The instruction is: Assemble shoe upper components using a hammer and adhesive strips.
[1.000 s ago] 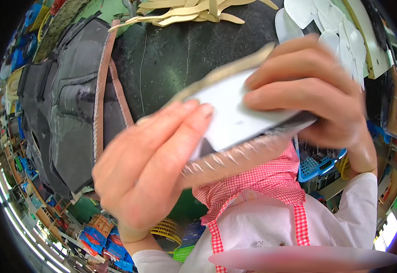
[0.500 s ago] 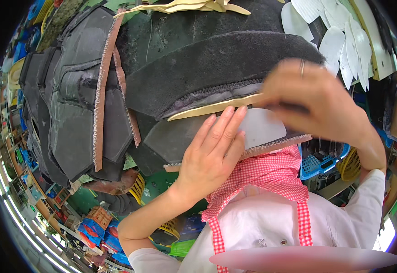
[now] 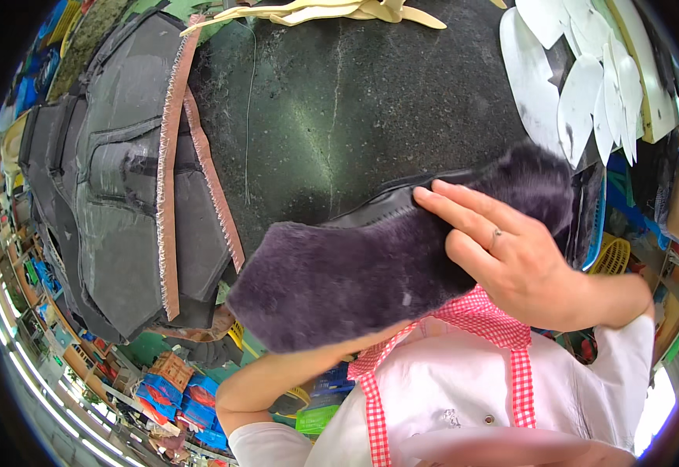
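A dark purple-black furry piece (image 3: 328, 276) lies fur side up across the near edge of the bench, in front of the red checked apron. Along its far edge shows a smooth black stitched strip (image 3: 386, 208). My right hand (image 3: 507, 249) rests on the fur with its fingers stretched out toward that seam, a ring on one finger. The piece hides my left hand; only my left forearm (image 3: 293, 370) shows, running beneath it.
Dark grey panels (image 3: 126, 179) with stitched pinkish strips (image 3: 170, 171) are stacked at the left. Cream curved strips (image 3: 316, 14) lie at the far edge. White leaf-shaped plates (image 3: 581, 101) pile at the far right. A yellow basket (image 3: 610, 253) stands below right.
The dark piece has come nearer and now shows its fur side. The cream strip and white plate under my hands are out of sight. My left hand has gone beneath the piece.
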The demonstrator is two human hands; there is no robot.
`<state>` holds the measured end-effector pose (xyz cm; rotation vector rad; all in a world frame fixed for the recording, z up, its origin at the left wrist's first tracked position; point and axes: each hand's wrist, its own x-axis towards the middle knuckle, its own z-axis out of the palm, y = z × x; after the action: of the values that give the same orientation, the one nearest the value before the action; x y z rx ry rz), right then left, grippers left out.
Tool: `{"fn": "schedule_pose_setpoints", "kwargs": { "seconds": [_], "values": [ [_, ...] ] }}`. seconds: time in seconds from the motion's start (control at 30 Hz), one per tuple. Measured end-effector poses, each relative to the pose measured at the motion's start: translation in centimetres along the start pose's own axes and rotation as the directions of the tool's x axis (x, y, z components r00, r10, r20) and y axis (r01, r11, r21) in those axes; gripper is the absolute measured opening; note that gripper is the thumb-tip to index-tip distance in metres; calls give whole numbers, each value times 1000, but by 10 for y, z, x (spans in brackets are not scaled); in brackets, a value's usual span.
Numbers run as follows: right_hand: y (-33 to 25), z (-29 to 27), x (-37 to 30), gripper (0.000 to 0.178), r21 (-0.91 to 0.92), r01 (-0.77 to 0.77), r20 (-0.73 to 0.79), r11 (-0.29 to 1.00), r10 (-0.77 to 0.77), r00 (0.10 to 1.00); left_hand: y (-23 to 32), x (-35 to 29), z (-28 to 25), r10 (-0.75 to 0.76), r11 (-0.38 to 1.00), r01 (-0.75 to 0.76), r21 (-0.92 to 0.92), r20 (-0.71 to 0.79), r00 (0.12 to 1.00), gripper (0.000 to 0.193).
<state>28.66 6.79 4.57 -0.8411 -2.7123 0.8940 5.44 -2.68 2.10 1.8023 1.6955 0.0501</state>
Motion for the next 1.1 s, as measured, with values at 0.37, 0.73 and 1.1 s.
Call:
{"fn": "schedule_pose_setpoints", "kwargs": {
  "seconds": [0.37, 0.73, 1.1],
  "values": [
    [16, 21, 18, 68, 455, -107, -51, 884, 146, 988, -58, 46, -50, 155, 883, -305, -356, -392, 907, 30],
    [-15, 35, 32, 54, -208, 56, 77, 976, -41, 996, -84, 56, -93, 587, 795, -505, 336, -217, 780, 43],
    [20, -27, -17, 68, -178, -278, -88, 944, 267, 960, -59, -6, -25, 336, 925, -315, 212, -75, 939, 92]
  ]
}}
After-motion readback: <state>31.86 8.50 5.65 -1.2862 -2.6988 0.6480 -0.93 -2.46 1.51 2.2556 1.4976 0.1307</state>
